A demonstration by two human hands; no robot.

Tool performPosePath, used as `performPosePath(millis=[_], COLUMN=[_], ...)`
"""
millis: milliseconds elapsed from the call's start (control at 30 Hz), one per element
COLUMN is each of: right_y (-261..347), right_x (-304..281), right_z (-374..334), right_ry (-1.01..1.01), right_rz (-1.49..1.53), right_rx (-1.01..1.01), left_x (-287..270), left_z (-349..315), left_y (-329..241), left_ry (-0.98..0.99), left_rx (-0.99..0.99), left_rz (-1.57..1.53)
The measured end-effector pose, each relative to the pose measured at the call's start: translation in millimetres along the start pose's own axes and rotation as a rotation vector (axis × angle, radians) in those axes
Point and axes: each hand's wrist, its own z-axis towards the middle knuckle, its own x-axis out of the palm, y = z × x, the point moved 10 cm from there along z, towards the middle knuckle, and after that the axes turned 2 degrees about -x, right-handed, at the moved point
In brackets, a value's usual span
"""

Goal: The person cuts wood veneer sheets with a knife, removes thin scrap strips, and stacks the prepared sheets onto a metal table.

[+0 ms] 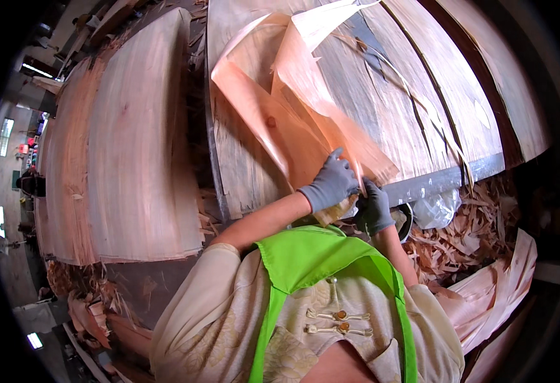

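A thin orange-brown wood veneer sheet (305,137), folded and curling, stands up from the bench in front of me. My left hand (333,182), in a grey glove, grips its near part, with one finger raised along the surface. Close beside it on the right, my right hand (374,208), also gloved in grey, pinches the sheet's near edge; some of its fingertips are hidden. Beneath the sheet lies a wide stack of pale veneer (395,108) with splits and dark gaps. A long narrow veneer strip (420,105) trails across that stack.
Another tall veneer stack (136,140) stands at the left, across a narrow gap. Wood scraps (465,233) heap up at the right below the bench's dark edge (446,180), near a clear plastic bag (438,209). Large curled veneer offcuts (497,290) lie at the lower right.
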Motion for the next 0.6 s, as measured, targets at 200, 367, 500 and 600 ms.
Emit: performPosePath(millis=[200,367,500,600], right_y=[9,-7,6,12], right_x=[-2,22,35,38], right_z=[6,-14,-7,3], right_ry=[-0.082,0.052,0.026,0.039], right_rz=[0.096,0.134,-0.135,-0.103], right_rx=[0.007,0.219,0.034,0.01], left_x=[-8,-20,-20,-21], left_z=[0,-3,-5,-3], left_y=[-2,17,28,35], left_ry=[-0.04,-0.005,-0.023,-0.023], left_rx=[0.029,-0.008,-0.064,-0.099], left_rz=[0.033,0.04,0.006,0.007])
